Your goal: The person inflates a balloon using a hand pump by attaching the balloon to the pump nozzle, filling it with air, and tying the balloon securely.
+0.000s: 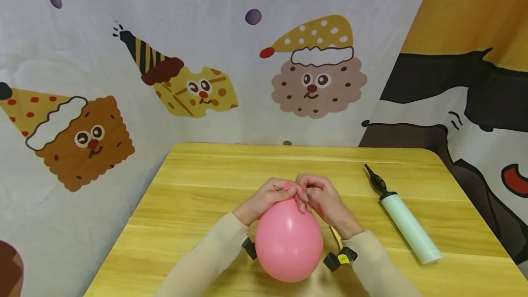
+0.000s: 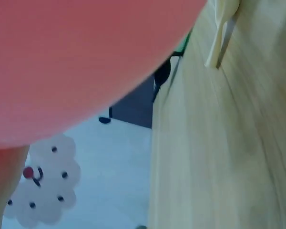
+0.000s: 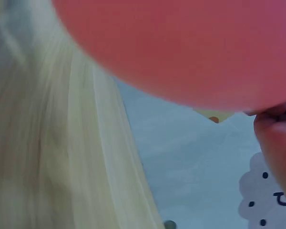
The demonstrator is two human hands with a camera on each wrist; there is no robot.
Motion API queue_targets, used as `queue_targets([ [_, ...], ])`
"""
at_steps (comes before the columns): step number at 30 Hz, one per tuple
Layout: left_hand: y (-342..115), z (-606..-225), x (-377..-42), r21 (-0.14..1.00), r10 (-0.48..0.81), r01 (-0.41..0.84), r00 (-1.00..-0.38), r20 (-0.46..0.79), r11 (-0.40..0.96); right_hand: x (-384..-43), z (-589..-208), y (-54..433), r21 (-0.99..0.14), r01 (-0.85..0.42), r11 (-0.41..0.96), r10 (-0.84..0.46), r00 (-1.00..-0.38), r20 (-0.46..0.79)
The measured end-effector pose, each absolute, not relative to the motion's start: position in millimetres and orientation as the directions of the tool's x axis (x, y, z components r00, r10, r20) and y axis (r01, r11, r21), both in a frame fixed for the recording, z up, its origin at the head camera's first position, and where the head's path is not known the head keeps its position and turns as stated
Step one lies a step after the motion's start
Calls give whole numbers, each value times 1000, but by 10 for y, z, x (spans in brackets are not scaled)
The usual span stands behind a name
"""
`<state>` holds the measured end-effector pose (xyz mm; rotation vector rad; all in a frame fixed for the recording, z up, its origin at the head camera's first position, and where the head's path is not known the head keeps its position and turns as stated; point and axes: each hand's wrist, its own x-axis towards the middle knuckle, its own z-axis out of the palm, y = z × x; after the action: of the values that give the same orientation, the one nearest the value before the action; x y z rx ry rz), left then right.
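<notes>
An inflated pink balloon [image 1: 288, 244] hangs over the near part of the table, its neck end up and away from the body. My left hand [image 1: 266, 200] pinches the neck from the left, with a small pink bit of rubber showing above its fingers. From the right, my right hand [image 1: 326, 200] grips the same neck, its fingertips against the left ones. The fingers hide most of the neck. In both wrist views the balloon [image 2: 76, 62] fills the upper part, and the right wrist view shows part of a hand beside the balloon [image 3: 181, 47].
A hand pump [image 1: 410, 228] with a pale green barrel and black nozzle lies at the right on the wooden table [image 1: 206, 173]. A limp, pale yellow balloon [image 2: 224, 19] lies near my right wrist. Behind the table hangs a cartoon-printed cloth [image 1: 247, 81].
</notes>
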<state>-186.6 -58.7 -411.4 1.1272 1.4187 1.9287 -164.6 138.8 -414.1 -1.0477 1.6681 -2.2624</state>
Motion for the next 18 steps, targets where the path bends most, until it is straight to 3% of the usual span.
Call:
queue_targets([
  [4,-530,-4005,-1802,936,785,177,-510,353,-306,-1633,-4136,1410,-833,-220,-508,-520,-693,500],
  [8,-518,-3947,-1737,939,772,264,-542,333,-219,-1628,-4148,1397,-791,-175,-587,-514,-674,530],
  [12,-499,-3929,-1688,945,730,294,-613,303,-145,-1622,-4162,1393,-768,-118,-630,-499,-696,516],
  [18,-566,-3963,-1668,978,588,174,-781,210,-118,-1608,-4159,1453,-828,-99,-552,-524,-731,437],
])
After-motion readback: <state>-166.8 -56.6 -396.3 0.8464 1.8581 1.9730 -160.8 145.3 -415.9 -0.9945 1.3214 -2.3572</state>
